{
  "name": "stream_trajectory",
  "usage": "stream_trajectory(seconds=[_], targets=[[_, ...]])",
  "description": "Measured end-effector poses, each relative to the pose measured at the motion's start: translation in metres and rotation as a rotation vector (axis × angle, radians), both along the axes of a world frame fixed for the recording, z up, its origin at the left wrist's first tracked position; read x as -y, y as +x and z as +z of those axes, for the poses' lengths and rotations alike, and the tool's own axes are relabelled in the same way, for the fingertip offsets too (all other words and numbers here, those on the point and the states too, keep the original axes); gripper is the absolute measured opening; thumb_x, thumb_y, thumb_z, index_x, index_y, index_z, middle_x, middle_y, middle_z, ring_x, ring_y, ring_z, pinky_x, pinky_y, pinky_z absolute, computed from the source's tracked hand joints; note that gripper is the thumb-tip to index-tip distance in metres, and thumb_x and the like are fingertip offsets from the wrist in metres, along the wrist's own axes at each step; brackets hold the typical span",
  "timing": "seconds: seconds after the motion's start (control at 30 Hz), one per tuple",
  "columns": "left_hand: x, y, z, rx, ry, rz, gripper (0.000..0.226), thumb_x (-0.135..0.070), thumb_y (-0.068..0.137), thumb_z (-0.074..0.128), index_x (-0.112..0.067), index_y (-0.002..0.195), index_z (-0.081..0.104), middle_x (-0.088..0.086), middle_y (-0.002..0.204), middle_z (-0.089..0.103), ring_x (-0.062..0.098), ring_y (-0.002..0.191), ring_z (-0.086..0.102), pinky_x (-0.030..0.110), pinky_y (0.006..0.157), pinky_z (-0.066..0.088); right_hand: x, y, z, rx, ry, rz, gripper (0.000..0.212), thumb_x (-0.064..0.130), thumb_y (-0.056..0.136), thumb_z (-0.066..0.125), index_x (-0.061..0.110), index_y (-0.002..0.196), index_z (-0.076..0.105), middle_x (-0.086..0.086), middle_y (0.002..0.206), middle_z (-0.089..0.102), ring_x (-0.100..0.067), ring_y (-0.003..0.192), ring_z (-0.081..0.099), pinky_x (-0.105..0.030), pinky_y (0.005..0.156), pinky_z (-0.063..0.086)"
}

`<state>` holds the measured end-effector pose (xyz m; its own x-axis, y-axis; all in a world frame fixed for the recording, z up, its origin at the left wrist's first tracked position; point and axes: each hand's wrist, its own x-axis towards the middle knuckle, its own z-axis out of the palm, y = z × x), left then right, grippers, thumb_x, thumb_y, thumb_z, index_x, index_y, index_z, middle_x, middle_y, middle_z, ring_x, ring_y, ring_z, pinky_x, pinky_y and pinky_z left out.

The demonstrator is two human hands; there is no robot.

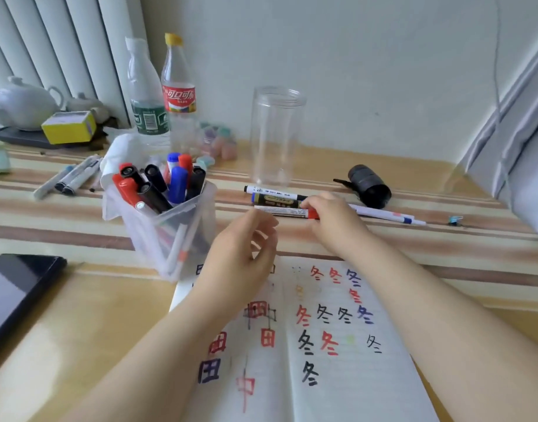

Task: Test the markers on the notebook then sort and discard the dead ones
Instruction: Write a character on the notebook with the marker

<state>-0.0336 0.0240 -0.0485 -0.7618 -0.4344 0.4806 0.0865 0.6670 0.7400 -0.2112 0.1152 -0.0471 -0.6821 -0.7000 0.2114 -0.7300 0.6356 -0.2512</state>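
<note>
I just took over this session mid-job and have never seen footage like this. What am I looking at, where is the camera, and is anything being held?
There is no machine here: these are a person's two bare hands, seen from one wide-angle camera worn on the head, looking forward and down.

On the striped table lies an open notebook covered in red, black and blue test characters. To its left stands a plastic cup of markers. Behind, a clear jar stands empty.

The right hand pinches the red-capped marker, the nearest of three markers lying side by side, the other two being a dark-labelled marker and a white marker. The left hand hovers loosely curled, holding nothing.
</note>
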Motion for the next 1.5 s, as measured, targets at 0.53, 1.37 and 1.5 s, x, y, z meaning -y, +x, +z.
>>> stream_trajectory(seconds=[0.53,1.37,1.5], targets=[[-0.009,0.003,-0.005,0.006,-0.075,-0.099,0.034,-0.047,0.085,0.048,-0.028,0.114,0.046,-0.020,0.107,0.050,-0.008,0.100,0.047,0.002,0.079,0.037,-0.038,0.071,0.032,0.755,-0.634,-0.049,0.017,0.026,0.092,0.056,0.010,0.098,0.061,0.000,0.083,0.070,-0.010,0.078,0.068,-0.033,0.083,0.054],[-0.008,0.014,0.001,0.331,-0.341,-0.441,0.024,-0.029,0.096,0.042,-0.014,0.101,0.060,-0.001,0.090,0.065,0.011,0.078,0.057,0.017,0.068,0.041,-0.074,0.118,-0.006,-0.613,0.030,0.188,0.048,0.043,0.086,0.037,0.020,0.113,0.069,0.007,0.047,0.053,-0.014,0.035,0.050,-0.020,0.034,0.026],[-0.008,0.015,0.005,0.361,-0.306,-0.420,0.021,-0.034,0.095,0.041,-0.021,0.096,0.057,-0.010,0.081,0.060,0.003,0.072,0.054,0.015,0.065,0.042,-0.076,0.124,0.010,-0.444,0.129,0.140,0.057,0.050,0.092,0.036,0.019,0.140,0.043,0.008,0.060,0.056,-0.016,0.049,0.057,-0.024,0.042,0.033]])
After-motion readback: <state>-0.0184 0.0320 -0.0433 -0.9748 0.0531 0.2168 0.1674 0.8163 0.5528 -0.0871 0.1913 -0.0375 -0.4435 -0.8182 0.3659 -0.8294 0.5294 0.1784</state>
